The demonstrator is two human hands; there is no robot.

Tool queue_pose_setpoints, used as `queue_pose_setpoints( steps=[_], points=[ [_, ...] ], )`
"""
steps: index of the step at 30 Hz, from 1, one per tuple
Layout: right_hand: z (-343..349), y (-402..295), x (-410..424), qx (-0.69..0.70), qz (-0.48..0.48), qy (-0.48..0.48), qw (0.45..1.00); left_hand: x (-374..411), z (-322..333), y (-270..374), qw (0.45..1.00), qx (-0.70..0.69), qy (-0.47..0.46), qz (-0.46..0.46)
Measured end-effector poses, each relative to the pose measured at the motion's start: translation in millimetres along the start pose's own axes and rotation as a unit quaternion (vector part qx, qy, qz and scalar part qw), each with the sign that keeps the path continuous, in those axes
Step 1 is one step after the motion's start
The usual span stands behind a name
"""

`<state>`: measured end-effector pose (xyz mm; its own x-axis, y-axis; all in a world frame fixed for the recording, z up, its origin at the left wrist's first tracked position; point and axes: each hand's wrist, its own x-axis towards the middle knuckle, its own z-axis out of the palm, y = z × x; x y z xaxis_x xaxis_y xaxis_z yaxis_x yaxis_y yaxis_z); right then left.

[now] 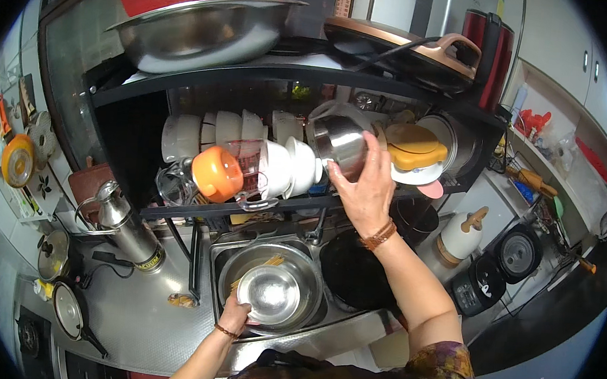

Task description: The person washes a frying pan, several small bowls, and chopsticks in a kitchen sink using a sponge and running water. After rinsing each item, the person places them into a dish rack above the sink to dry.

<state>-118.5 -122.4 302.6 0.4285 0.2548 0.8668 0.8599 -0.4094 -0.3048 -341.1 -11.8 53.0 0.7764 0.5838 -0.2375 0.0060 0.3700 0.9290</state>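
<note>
My left hand grips the rim of a small stainless steel bowl over the sink. Beneath that bowl is a wide metal basin set in the sink. Several chopsticks stick out from behind the small bowl; whether they are in my hand or in the basin I cannot tell. Up at the dish rack, my right hand has its thumb and fingers around another stainless steel bowl, tilted on its side. White bowls stand on edge just left of it.
A jug with an orange lid and yellow containers share the rack. Overhead, the top shelf carries a steel basin and an electric griddle. A vacuum flask stands left of the sink, a black pan to its right.
</note>
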Motion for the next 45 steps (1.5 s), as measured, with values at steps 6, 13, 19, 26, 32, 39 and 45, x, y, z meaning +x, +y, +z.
queue_pose_setpoints(
  steps=[6,13,19,26,32,39,45],
  points=[
    [18.5,-38.8,-7.1,-0.103,-0.012,-0.096,0.990,-12.0,-29.5,20.3,1.000,0.007,-0.020,-0.011],
    [8.8,-65.8,-17.6,-0.090,-0.049,-0.072,0.992,-28.8,-46.5,61.3,0.999,-0.022,-0.041,-0.009],
    [-6.5,-85.1,-59.6,0.125,-0.069,-0.361,0.922,-34.9,-39.7,112.0,0.994,-0.037,-0.098,0.012],
    [-4.9,-95.7,-82.8,0.520,0.368,-0.522,0.567,-40.9,-37.9,161.1,0.978,-0.061,-0.193,0.055],
    [-9.2,-115.2,-57.3,0.585,0.389,-0.419,0.575,-29.4,-48.8,181.6,0.960,0.027,-0.065,0.272],
    [1.9,-157.4,-1.4,0.440,0.240,-0.377,0.779,15.7,-59.8,192.3,0.832,0.221,0.278,0.426],
    [30.8,-189.4,34.8,0.304,0.171,-0.333,0.876,29.4,-57.7,207.3,0.914,0.047,0.198,0.353]
  ],
)
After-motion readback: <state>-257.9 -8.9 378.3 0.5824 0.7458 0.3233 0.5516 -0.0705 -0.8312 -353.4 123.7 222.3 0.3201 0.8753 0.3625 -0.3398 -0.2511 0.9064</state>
